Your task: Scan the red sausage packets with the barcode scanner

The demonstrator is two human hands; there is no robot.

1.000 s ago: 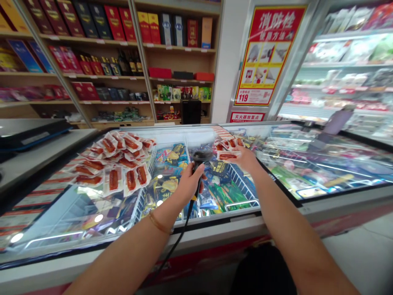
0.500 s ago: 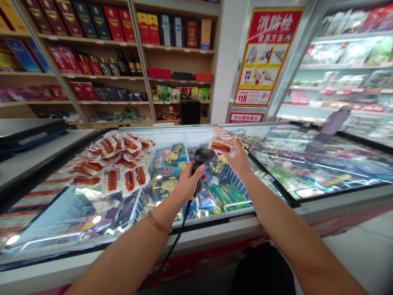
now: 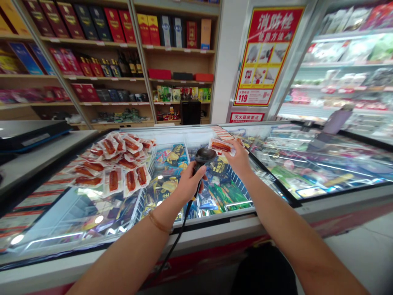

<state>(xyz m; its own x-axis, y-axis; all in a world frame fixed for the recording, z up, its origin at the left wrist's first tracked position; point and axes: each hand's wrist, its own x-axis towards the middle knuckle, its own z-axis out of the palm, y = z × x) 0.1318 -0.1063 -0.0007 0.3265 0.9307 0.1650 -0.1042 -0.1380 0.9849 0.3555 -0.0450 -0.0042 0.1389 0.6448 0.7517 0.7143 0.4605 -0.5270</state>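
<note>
My left hand (image 3: 192, 182) is wrapped round the handle of a black corded barcode scanner (image 3: 205, 155), whose head is up over the chest freezer. A black cord trails from it toward me. Just right of the scanner head, my right hand (image 3: 238, 157) grips a clear vacuum-sealed pack of reddish-brown sausage (image 3: 221, 146) by its right end. The pack and the scanner head are very close together; whether they touch I cannot tell. To the left, a heap of similar sausage packs (image 3: 118, 153) lies on the freezer's glass lid, several of them flat along its front.
Below my hands the chest freezer (image 3: 215, 229) holds wire baskets with blue, yellow and green bags (image 3: 227, 190). A scale-like device (image 3: 33, 133) stands on the left counter. A grey-purple bottle-shaped object (image 3: 337, 119) sits on the right lid. Shelves of boxes (image 3: 92, 24) line the back.
Almost nothing differs. The view has shifted very slightly, while both hands, the scanner and the held sausage pack keep nearly the same places.
</note>
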